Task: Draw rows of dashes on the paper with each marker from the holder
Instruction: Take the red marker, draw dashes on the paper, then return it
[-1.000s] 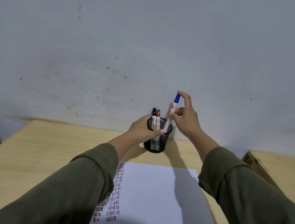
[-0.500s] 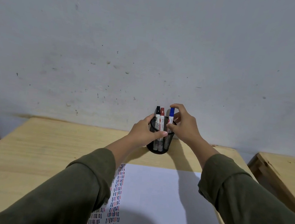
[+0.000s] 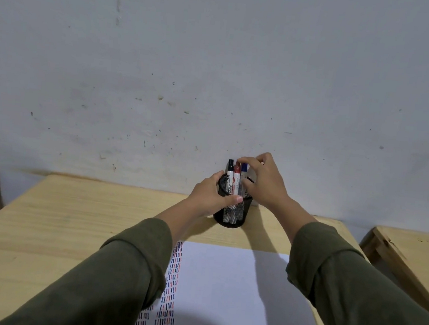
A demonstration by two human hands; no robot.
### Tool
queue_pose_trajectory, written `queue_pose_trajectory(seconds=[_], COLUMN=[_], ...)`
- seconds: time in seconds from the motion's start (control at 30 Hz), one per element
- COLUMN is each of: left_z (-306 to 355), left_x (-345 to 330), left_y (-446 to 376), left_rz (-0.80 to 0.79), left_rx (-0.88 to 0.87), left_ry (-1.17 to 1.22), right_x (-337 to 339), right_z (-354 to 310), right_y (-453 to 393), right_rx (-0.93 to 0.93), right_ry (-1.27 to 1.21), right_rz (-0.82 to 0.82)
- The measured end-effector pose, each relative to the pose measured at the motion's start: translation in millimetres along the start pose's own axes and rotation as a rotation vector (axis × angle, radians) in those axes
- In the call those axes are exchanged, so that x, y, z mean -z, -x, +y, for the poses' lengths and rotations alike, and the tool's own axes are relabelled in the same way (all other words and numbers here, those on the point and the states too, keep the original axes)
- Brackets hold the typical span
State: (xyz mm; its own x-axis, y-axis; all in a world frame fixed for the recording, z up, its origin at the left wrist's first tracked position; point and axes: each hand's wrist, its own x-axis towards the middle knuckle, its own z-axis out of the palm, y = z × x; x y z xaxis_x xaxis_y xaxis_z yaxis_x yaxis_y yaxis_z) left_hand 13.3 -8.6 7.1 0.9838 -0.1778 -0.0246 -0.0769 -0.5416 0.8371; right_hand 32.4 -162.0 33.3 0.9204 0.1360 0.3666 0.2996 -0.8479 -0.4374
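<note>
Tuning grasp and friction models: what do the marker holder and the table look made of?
Holder: black wire mesh, probably metal, matte; the markers show through its wall. Table: light wood or wood veneer with visible grain, low sheen; which of the two cannot be told from here.

Left sleeve point(image 3: 109, 282) hides the paper's point(image 3: 222, 292) left rows of dashes; the bottom edge crops the sheet; the holder's point(image 3: 232, 215) mesh veils lower marker barrels, and right-hand fingers point(image 3: 249, 162) cover the blue marker point(image 3: 244, 168) beside the red marker point(image 3: 237, 176).
</note>
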Motion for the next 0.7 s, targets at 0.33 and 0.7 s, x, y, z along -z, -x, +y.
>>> queue_pose_trajectory(seconds=[0.33, 0.7], left_z=[2, 55], left_x=[1, 48], left_y=[10, 56], left_rz=[0.063, 0.359], left_rx=[0.028, -0.159], left_ry=[0.058, 0.4], right_x=[10, 76], right_z=[-19, -75], right_y=[24, 32], right_rx=[-0.086, -0.137], right_ry=[-0.403, -0.887], right_rz=[0.065, 0.343])
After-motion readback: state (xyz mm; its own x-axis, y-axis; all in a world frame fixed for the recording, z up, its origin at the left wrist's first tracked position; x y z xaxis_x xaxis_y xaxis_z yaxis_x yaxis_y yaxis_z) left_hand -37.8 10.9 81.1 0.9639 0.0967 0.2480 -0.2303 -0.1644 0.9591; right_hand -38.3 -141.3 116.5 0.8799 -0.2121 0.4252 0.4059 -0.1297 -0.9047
